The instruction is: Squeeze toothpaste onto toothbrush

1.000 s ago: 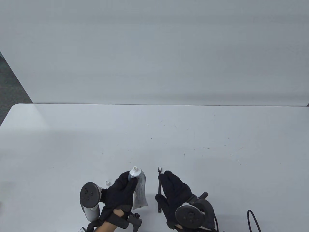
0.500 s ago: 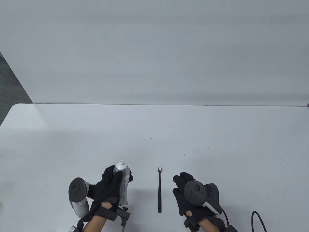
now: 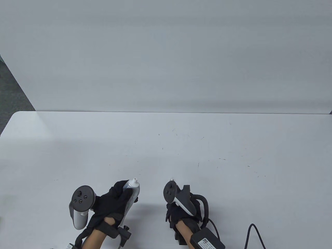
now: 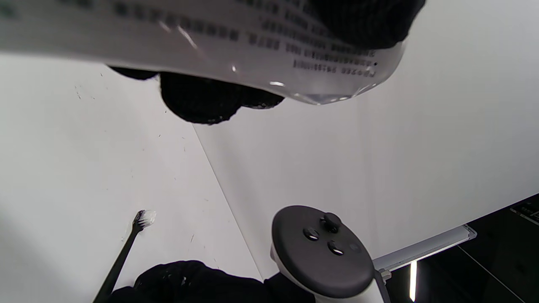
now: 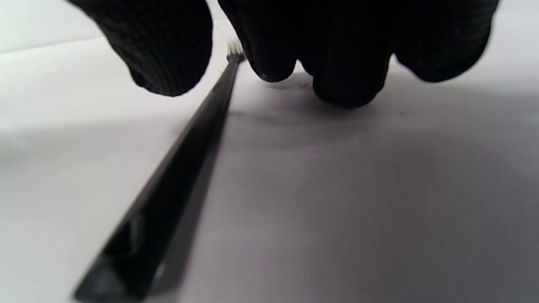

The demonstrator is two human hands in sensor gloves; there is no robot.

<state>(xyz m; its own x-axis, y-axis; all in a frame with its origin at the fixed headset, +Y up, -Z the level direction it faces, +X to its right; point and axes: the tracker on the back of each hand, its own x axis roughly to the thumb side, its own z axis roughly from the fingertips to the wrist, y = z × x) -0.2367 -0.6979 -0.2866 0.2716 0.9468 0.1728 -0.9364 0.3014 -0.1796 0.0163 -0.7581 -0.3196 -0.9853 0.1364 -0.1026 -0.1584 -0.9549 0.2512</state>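
Observation:
My left hand (image 3: 124,193) grips a silver toothpaste tube (image 3: 132,188) near the table's front edge. Its white nozzle (image 3: 135,180) has no cap on it and points up and away. The tube fills the top of the left wrist view (image 4: 219,46). A black toothbrush (image 5: 181,168) lies flat on the table, and its white bristle head (image 3: 171,179) shows just beyond my right hand (image 3: 171,208). My right hand hovers over the handle, thumb (image 5: 168,54) left of it and fingers (image 5: 345,63) right of it, spread and not gripping it.
The white table (image 3: 181,145) stretches far ahead to a grey wall (image 3: 166,52). A black cable (image 3: 255,233) loops at the front right. The right hand's tracker (image 3: 170,192) covers most of the toothbrush in the table view.
My right hand moved left from beside the toothbrush to over its handle. My left hand shifted slightly and tilted the tube's nozzle to the right.

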